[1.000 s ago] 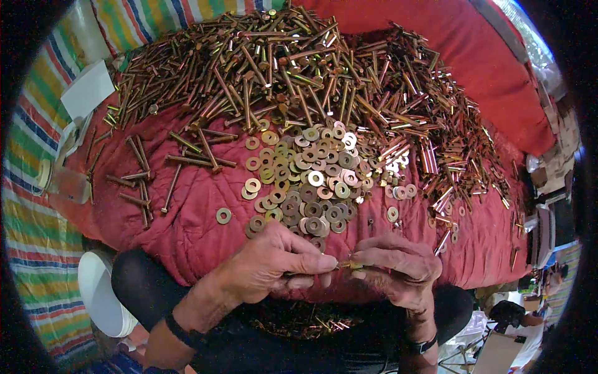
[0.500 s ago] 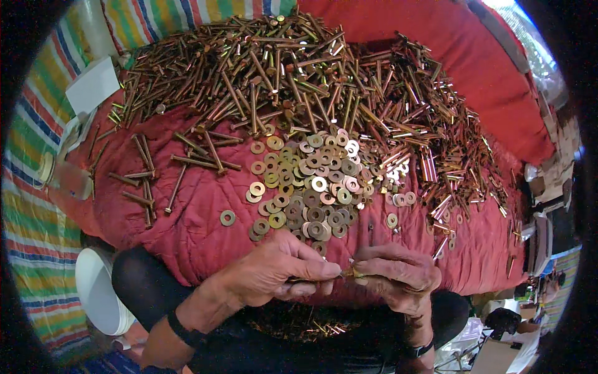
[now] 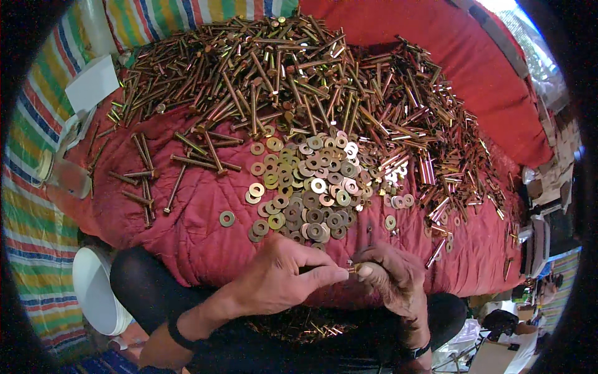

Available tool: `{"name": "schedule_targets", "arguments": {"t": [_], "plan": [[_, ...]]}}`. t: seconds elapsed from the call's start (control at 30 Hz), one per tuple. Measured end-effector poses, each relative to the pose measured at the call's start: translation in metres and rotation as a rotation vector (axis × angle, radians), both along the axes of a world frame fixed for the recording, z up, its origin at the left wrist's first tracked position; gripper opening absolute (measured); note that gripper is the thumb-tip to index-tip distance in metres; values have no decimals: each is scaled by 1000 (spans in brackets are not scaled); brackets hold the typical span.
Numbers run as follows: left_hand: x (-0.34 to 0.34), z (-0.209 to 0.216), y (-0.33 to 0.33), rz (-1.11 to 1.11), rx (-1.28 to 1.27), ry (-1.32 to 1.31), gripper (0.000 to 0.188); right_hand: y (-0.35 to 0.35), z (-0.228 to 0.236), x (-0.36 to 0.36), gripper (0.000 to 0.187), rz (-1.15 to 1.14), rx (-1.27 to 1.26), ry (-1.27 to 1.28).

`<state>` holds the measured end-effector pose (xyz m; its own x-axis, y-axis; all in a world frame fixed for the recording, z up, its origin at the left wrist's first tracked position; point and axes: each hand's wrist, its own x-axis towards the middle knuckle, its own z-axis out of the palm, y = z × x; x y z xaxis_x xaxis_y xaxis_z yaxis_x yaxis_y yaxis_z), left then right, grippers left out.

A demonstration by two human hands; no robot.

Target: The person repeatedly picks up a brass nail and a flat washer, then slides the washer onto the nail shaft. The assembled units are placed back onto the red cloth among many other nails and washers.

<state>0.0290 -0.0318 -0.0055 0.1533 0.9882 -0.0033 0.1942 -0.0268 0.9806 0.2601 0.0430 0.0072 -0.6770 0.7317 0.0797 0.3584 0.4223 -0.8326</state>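
View: head, one only, a wide fisheye worn on the person's head. Position: above the near edge of a red quilted cushion (image 3: 187, 230), looking steeply down and forward across it. Orientation: upright, unmirrored; picture left is the person's left. Range: close; the left hand (image 3: 280, 280) and right hand (image 3: 392, 280) sit low in the centre, forearms entering from the lower edge. Coverage: cushion fills the middle, with washers (image 3: 305, 187) mid-frame and long bolts (image 3: 280, 81) toward its far edge. Distortion: straight edges bend near the rim; dark corners surround the circular field. Shared views: none.
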Motion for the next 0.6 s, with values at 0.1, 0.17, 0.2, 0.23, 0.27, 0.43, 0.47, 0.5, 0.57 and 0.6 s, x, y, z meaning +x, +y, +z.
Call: {"name": "schedule_targets", "arguments": {"t": [0.1,0.17,0.2,0.23,0.27,0.43,0.47,0.5,0.57,0.6], "plan": [[1,-2,0,-38,13,96,19,-4,3,-1,27,-98,-147,-45],[2,-7,1,-34,-39,-13,20,-4,8,0,36,-184,-405,26],[3,-9,2,-28,-54,-67,20,-5,9,-2,61,-261,-397,45],[3,-12,3,2,-38,-88,20,-3,11,-2,61,-242,-298,61],[3,-13,4,27,-24,-105,21,-2,13,-2,62,-202,-207,66],[-1,-13,4,28,-89,-163,22,4,6,-8,29,-39,114,170],[-1,-13,4,24,-103,-173,22,6,5,-6,25,-6,116,186],[-1,-12,3,21,-97,-163,22,7,3,-4,24,31,116,168],[-1,-10,3,12,-157,-175,23,8,3,2,26,81,84,92],[-1,-10,3,8,-177,-171,23,8,3,5,27,94,52,34]]}}
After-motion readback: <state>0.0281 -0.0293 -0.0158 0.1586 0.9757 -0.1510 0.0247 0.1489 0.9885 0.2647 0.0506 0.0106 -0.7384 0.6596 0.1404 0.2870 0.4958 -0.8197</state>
